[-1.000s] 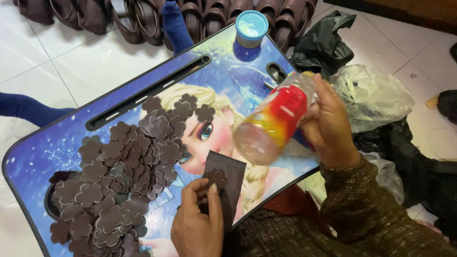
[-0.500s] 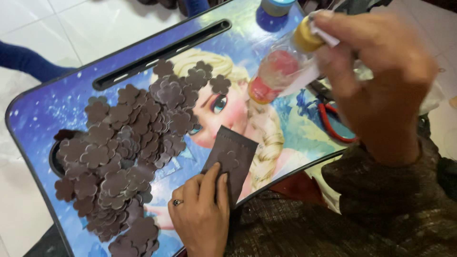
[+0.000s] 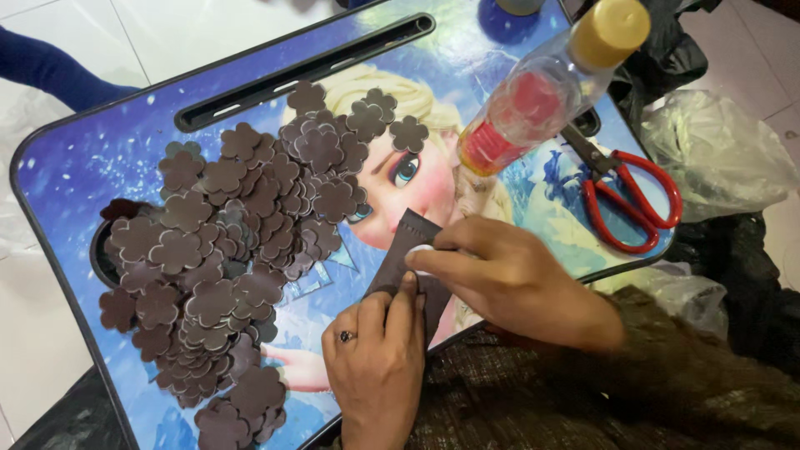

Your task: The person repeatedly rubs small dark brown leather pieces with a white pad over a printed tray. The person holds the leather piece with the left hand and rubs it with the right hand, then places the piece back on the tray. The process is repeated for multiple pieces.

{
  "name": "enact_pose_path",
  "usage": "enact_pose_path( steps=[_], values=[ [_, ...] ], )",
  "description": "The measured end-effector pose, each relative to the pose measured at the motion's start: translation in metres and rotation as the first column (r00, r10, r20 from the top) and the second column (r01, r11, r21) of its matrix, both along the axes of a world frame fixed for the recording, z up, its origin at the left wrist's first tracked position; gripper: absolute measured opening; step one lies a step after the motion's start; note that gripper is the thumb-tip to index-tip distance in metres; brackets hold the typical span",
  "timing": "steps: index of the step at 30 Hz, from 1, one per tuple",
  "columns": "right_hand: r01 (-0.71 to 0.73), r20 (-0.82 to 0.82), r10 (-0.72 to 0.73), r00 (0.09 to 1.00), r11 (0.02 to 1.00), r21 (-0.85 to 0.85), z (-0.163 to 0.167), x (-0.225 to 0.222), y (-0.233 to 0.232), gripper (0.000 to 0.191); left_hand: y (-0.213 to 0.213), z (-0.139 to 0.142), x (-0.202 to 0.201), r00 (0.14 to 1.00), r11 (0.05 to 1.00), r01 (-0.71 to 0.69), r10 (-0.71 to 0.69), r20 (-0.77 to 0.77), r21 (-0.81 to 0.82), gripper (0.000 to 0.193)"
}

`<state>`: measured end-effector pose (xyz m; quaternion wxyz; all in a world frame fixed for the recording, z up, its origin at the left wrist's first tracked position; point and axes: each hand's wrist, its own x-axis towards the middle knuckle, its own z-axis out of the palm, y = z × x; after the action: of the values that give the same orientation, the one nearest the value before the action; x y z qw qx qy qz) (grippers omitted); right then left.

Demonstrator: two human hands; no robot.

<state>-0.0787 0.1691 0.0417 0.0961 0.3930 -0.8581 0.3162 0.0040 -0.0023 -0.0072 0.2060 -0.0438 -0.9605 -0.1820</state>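
At the near edge of a blue lap table (image 3: 92, 167) printed with a cartoon figure, both bare hands are meeting on one dark brown rectangular piece (image 3: 406, 242) lying flat on the tabletop. The left hand (image 3: 377, 358), wearing a ring with a dark stone, is lying palm down with its fingers stretched forward and pressing on the near part of the piece, not curled around anything. The right hand (image 3: 508, 279) is reaching in from the right with its fingers bent, and its fingertips are pressing on the middle of the same piece just ahead of the left fingertips; something small and pale is showing at those fingertips, but what it is cannot be told, nor whether the fingers are pinching it or only pushing down. Left of the grip and spreading away toward the far corner, a large heap of brown flower-shaped cutouts (image 3: 225, 250) is covering much of the table, its nearest pieces lying just beside the rectangular piece without clearly touching it. Beyond the right hand, a clear plastic bottle (image 3: 533, 104) with red contents and a yellow cap is lying tilted on the table, and red-handled scissors (image 3: 629, 196) are resting just to its right, well apart from both hands.
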Motion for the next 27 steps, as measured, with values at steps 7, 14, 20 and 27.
enact_pose_path(
  steps=[7,14,20,27],
  values=[
    [0.091,-0.209,-0.057,0.976,0.984,0.156,-0.024,0.008,-0.012,0.045,0.000,0.004,-0.004,0.999,0.999,-0.035,0.035,0.024,-0.032,0.027],
    [0.189,-0.117,-0.170,0.978,0.965,0.181,-0.022,0.032,-0.008,0.038,0.000,0.005,-0.003,0.998,0.999,-0.047,0.048,0.035,-0.010,0.027],
    [0.235,0.049,-0.240,0.969,0.967,0.096,-0.020,0.030,-0.005,0.024,-0.001,0.005,-0.004,0.999,1.000,-0.030,0.030,0.032,-0.006,0.026],
    [0.220,-0.174,-0.204,0.963,0.972,0.083,-0.037,0.015,-0.014,0.033,-0.001,0.006,-0.005,0.999,1.000,-0.030,0.030,0.038,0.006,0.027]
  ],
)
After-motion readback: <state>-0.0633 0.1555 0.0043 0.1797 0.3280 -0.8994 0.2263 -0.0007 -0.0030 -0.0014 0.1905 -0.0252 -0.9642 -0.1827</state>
